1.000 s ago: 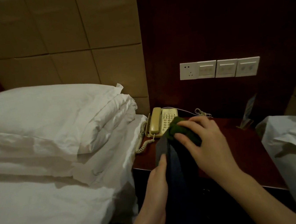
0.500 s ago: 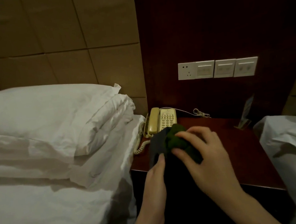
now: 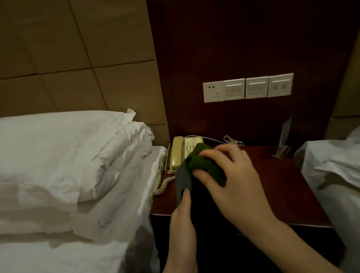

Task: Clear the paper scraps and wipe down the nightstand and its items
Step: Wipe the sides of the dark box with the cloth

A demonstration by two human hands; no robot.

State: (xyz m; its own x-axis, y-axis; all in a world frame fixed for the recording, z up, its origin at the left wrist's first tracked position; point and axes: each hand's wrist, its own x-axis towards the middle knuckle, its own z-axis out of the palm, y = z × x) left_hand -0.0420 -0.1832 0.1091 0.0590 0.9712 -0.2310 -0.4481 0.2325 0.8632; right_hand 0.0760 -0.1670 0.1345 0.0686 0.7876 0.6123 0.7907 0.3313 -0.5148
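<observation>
head | right hand [image 3: 235, 181] grips green cloth [image 3: 202, 164] | left hand [image 3: 181, 214] holds dark folder [image 3: 182, 177]

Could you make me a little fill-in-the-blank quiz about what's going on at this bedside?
1. The right hand grips a bunched ____ cloth.
2. The left hand holds a flat dark ____, propped upright.
3. At the nightstand's back left corner sits a beige ____.
4. The plates on the wall panel are ____ in colour.

Missing words: green; folder; telephone; white
</observation>
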